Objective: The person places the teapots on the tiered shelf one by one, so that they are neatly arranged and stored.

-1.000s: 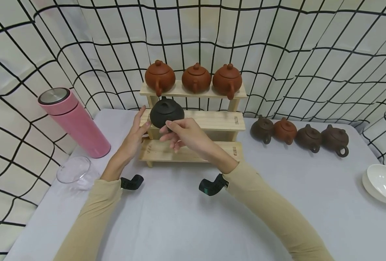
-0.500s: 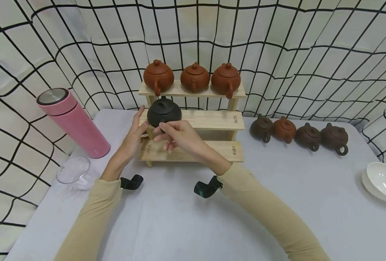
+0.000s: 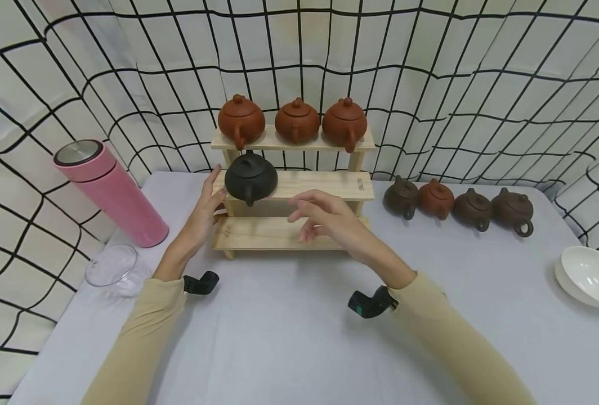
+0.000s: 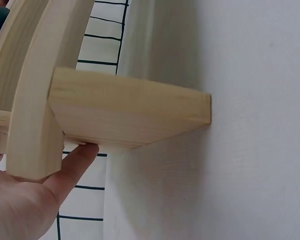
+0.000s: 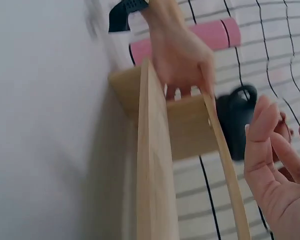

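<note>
A black teapot (image 3: 251,177) sits at the left end of the middle shelf of a three-tier wooden display rack (image 3: 325,183), its handle toward the front. My left hand (image 3: 200,216) holds the rack's left end, thumb near the middle shelf's edge; in the right wrist view its fingertips show at the side panel (image 5: 190,125). My right hand (image 3: 335,222) is off the teapot, in front of the lower shelves, fingers loosely bent with nothing between them. Three reddish-brown teapots, left (image 3: 241,119), middle (image 3: 296,121) and right (image 3: 344,121), line the top shelf.
Right of the rack, a reddish teapot (image 3: 435,198) stands among dark brown teapots (image 3: 473,208) on the white table. A white bowl (image 3: 590,277) is at the far right. A pink thermos (image 3: 114,194) and a clear glass bowl (image 3: 114,267) stand left. Black wire grid (image 3: 406,67) surrounds the table.
My right hand has let go of the black teapot and drawn away to the right. The teapot has shifted slightly left on the middle shelf. My left hand stays at the rack.
</note>
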Motion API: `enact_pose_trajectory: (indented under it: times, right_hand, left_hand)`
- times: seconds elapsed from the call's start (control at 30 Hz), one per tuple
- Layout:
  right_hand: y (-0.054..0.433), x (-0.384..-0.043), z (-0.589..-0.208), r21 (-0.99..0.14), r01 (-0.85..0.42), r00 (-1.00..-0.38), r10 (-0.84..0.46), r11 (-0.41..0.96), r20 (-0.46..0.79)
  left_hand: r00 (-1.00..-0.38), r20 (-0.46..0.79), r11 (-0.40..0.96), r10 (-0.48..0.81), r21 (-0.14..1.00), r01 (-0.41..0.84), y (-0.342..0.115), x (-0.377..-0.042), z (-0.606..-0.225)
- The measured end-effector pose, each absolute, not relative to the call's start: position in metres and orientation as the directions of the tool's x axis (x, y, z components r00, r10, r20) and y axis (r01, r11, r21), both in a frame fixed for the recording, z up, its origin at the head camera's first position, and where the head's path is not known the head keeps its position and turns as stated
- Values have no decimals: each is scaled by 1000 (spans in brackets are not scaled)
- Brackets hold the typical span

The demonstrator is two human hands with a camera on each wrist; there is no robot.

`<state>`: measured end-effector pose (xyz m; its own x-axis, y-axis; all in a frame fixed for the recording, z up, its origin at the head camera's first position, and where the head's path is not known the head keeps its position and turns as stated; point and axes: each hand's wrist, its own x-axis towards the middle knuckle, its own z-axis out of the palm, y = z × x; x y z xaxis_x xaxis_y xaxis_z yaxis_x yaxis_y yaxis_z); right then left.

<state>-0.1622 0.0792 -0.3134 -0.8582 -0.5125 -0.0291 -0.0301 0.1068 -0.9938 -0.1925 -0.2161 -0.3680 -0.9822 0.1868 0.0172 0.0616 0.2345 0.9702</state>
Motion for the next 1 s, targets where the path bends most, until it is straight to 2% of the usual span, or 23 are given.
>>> enact_pose_trajectory:
  times: [0.17,0.4,0.63,0.8,1.0]
  right_hand:
    - [140,-161,-321,-979,-58,-897,-440,193,-34]
    - [227,-157,-333,-946,-37,-967,-251,322,-47]
    - [298,-149,-346,-925,-21,-990,-136,380,-34]
    - [329,-142,-352,-943,21,-995,-84,334,-52]
    - [336,-137,-358,-944,40,-993,-93,327,-75]
  left_hand:
    - [-983,12,238,181,970,56,-217,-193,-369]
    - [-985,3,244,174,969,46,-219,-193,-369]
    - [-983,3,237,183,970,47,-216,-193,-370]
    - [-983,14,229,183,972,57,-215,-194,-371]
    - [-983,14,225,181,973,55,-216,-193,-370]
